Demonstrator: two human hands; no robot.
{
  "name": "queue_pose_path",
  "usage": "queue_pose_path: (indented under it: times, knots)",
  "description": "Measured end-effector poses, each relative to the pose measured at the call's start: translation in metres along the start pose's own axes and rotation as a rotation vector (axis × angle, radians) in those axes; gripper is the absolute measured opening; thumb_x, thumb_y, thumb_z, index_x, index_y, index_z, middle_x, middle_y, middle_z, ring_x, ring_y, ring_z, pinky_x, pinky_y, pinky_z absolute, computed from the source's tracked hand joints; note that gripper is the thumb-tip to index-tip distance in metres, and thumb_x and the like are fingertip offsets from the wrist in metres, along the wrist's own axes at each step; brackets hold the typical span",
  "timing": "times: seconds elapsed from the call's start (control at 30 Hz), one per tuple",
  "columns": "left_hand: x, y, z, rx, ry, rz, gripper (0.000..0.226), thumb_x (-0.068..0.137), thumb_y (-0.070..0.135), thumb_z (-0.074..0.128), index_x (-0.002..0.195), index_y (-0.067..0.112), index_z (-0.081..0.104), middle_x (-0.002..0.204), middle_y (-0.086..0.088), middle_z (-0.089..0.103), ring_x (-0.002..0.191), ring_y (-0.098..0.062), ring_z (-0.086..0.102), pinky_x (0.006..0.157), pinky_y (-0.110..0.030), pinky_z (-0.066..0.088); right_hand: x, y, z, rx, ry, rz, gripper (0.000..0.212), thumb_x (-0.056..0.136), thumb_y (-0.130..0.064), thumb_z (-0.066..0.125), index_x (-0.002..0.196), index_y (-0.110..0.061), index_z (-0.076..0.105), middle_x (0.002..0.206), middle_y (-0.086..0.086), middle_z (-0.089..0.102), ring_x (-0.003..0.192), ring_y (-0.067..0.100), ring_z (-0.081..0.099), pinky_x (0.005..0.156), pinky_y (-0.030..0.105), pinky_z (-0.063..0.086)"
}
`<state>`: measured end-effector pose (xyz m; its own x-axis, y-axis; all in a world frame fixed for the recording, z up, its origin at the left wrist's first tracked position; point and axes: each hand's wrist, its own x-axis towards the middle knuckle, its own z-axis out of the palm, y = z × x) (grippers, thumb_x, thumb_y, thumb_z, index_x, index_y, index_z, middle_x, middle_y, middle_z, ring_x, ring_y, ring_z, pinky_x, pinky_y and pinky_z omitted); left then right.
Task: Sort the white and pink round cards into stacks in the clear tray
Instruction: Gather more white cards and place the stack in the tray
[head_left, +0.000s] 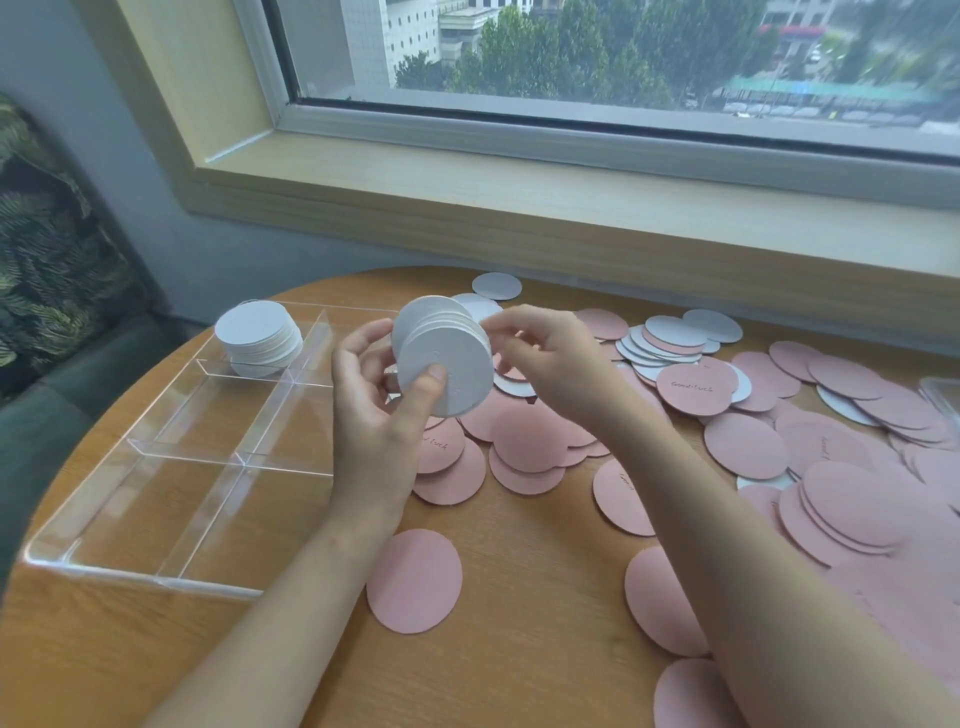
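My left hand (382, 410) grips a thick bundle of white round cards (441, 353) on edge above the table, thumb on the front card. My right hand (550, 358) pinches the bundle's upper right rim. The clear tray (130, 525), split into several compartments, lies at the left. A stack of white cards (258, 338) stands in its far left compartment; the other compartments I can see hold nothing. Loose pink cards (530, 441) and some white cards (654, 343) cover the table to the right.
The round wooden table (519, 649) ends just left of and in front of the tray. A single pink card (414, 579) lies near my left forearm. A window sill and wall run behind the table. A clear box corner (943, 395) shows at the right edge.
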<state>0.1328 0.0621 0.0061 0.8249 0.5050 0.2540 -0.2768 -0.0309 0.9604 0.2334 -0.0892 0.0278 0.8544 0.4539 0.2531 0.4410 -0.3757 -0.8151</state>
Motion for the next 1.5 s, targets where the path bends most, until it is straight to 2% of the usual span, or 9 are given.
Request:
queue_pose_path:
  times: [0.1, 0.2, 0.5, 0.67, 0.87, 1.03, 1.23, 1.37, 1.5]
  knots:
    - [0.002, 0.000, -0.001, -0.041, 0.058, -0.005, 0.047, 0.083, 0.020, 0.068, 0.124, 0.030, 0.047, 0.119, 0.001, 0.068, 0.097, -0.003, 0.066, 0.079, -0.017, 0.052, 0.000, 0.013, -0.003, -0.470, -0.125, -0.014, 0.015, 0.092, -0.018, 0.060, 0.095, -0.025, 0.072, 0.092, -0.010, 0.058, 0.082, 0.012, 0.055, 0.076, 0.034, 0.049]
    - [0.004, 0.000, -0.001, -0.059, 0.083, -0.016, 0.046, 0.083, 0.020, 0.068, 0.122, 0.031, 0.047, 0.117, 0.003, 0.068, 0.096, -0.001, 0.066, 0.079, -0.017, 0.052, -0.002, 0.018, -0.007, -0.645, -0.225, 0.001, 0.012, 0.094, -0.025, 0.062, 0.102, -0.024, 0.071, 0.104, -0.005, 0.055, 0.094, 0.015, 0.052, 0.081, 0.034, 0.047]
    - [0.003, -0.001, -0.001, -0.043, 0.059, -0.015, 0.049, 0.083, 0.021, 0.069, 0.127, 0.027, 0.046, 0.122, -0.005, 0.068, 0.099, -0.004, 0.067, 0.079, -0.017, 0.052, 0.001, 0.024, -0.010, -0.801, -0.140, -0.033, 0.026, 0.089, -0.042, 0.071, 0.109, -0.026, 0.068, 0.109, -0.007, 0.054, 0.103, 0.019, 0.052, 0.080, 0.037, 0.047]
    - [0.003, -0.001, 0.000, -0.047, 0.060, -0.016, 0.051, 0.083, 0.021, 0.068, 0.128, 0.023, 0.046, 0.123, -0.007, 0.068, 0.097, -0.003, 0.067, 0.078, -0.016, 0.052, 0.001, 0.027, -0.010, -0.808, -0.129, 0.011, 0.039, 0.086, -0.047, 0.070, 0.120, -0.028, 0.065, 0.113, -0.007, 0.052, 0.108, 0.018, 0.052, 0.073, 0.030, 0.034]
    - [0.002, -0.001, 0.000, -0.048, 0.046, -0.021, 0.049, 0.083, 0.020, 0.069, 0.127, 0.024, 0.047, 0.123, -0.008, 0.068, 0.095, -0.003, 0.067, 0.077, -0.017, 0.052, 0.000, 0.024, -0.010, -0.815, -0.104, 0.021, 0.035, 0.087, -0.045, 0.065, 0.118, -0.031, 0.068, 0.113, -0.011, 0.053, 0.104, 0.014, 0.055, 0.069, 0.030, 0.036]
    - [0.002, -0.002, 0.000, -0.041, 0.024, -0.027, 0.049, 0.083, 0.022, 0.069, 0.127, 0.024, 0.048, 0.123, -0.008, 0.069, 0.098, -0.007, 0.067, 0.078, -0.018, 0.053, -0.001, 0.022, -0.008, -0.799, -0.021, -0.018, 0.020, 0.090, -0.035, 0.056, 0.099, -0.029, 0.073, 0.103, -0.010, 0.061, 0.089, 0.019, 0.059, 0.066, 0.031, 0.042]
    - [0.000, -0.002, 0.001, -0.057, -0.037, -0.033, 0.049, 0.083, 0.020, 0.069, 0.128, 0.024, 0.050, 0.121, -0.006, 0.070, 0.101, -0.012, 0.066, 0.077, -0.019, 0.053, 0.002, 0.022, -0.010, -0.750, 0.221, -0.089, 0.012, 0.088, -0.021, 0.055, 0.085, -0.018, 0.066, 0.084, -0.005, 0.064, 0.074, 0.027, 0.059, 0.060, 0.035, 0.044]
    - [-0.001, -0.003, 0.001, -0.059, -0.117, -0.039, 0.051, 0.083, 0.019, 0.069, 0.129, 0.025, 0.049, 0.123, -0.007, 0.070, 0.107, -0.017, 0.065, 0.082, -0.023, 0.054, 0.001, 0.010, -0.016, -0.423, 0.345, -0.013, 0.013, 0.086, -0.019, 0.057, 0.087, -0.019, 0.070, 0.077, -0.009, 0.067, 0.074, 0.017, 0.061, 0.069, 0.036, 0.051]
    - [-0.002, -0.009, 0.001, -0.019, -0.195, -0.075, 0.059, 0.084, 0.025, 0.071, 0.137, 0.033, 0.046, 0.124, 0.000, 0.069, 0.113, -0.021, 0.066, 0.095, -0.040, 0.055, 0.001, -0.007, -0.021, 0.009, 0.269, 0.030, 0.017, 0.088, -0.013, 0.057, 0.086, -0.017, 0.074, 0.070, -0.003, 0.071, 0.062, 0.012, 0.064, 0.059, 0.031, 0.051]
